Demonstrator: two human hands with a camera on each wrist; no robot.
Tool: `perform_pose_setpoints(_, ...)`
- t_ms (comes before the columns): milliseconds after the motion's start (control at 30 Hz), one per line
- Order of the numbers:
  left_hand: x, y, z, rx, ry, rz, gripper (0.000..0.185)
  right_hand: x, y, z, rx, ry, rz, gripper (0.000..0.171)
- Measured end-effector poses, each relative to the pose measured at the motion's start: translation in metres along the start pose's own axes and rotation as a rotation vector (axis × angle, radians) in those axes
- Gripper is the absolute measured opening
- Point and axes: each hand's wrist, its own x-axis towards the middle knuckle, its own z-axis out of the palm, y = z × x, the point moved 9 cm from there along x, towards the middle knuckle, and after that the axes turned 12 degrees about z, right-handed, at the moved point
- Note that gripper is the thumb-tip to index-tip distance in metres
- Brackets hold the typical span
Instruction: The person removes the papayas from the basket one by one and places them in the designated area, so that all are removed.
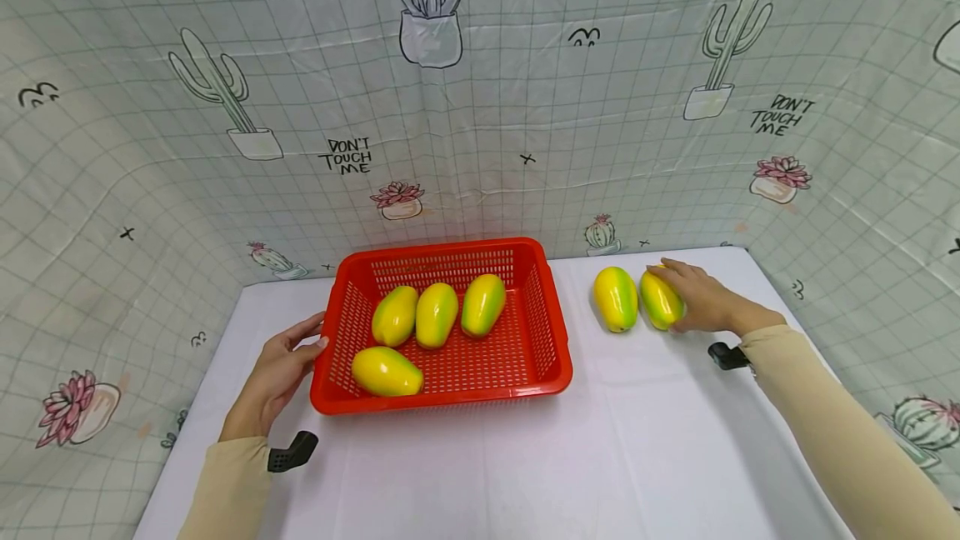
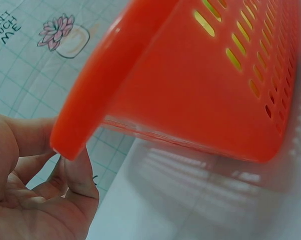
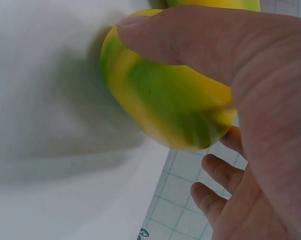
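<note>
A red plastic basket (image 1: 442,247) stands mid-table with several yellow-green fruits (image 1: 437,314) lying inside. My left hand (image 1: 309,338) rests at the basket's left rim, thumb against the edge and fingers loose. In the left wrist view the thumb of my left hand (image 2: 73,172) meets the rim's corner of the basket (image 2: 200,85). To the right of the basket two more fruits lie on the cloth. My right hand (image 1: 682,294) grips the right one (image 1: 658,302), and the other fruit (image 1: 616,298) lies free beside it. Up close, my right hand (image 3: 260,100) lays its thumb over the held fruit (image 3: 165,105), fingers curled behind it.
The table carries a white cloth (image 1: 525,473) and is walled on three sides by a cactus-print sheet (image 1: 525,107). The held fruit lies near the back wall and the table's right edge. Black wrist mounts (image 1: 292,451) sit by each sleeve.
</note>
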Motion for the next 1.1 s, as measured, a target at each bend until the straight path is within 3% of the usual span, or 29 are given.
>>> perform_pose_setpoints(700, 0.002, -0.001, 0.0, -0.014, 0.006, -0.01, 0.063, -0.002, -0.003, -0.011, 0.004, -0.009, 0.025, 0.101)
perform_pose_setpoints(1100, 0.001, -0.002, 0.0, -0.019, 0.001, -0.009, 0.062, -0.008, -0.06, -0.045, -0.011, 0.102, -0.093, 0.091)
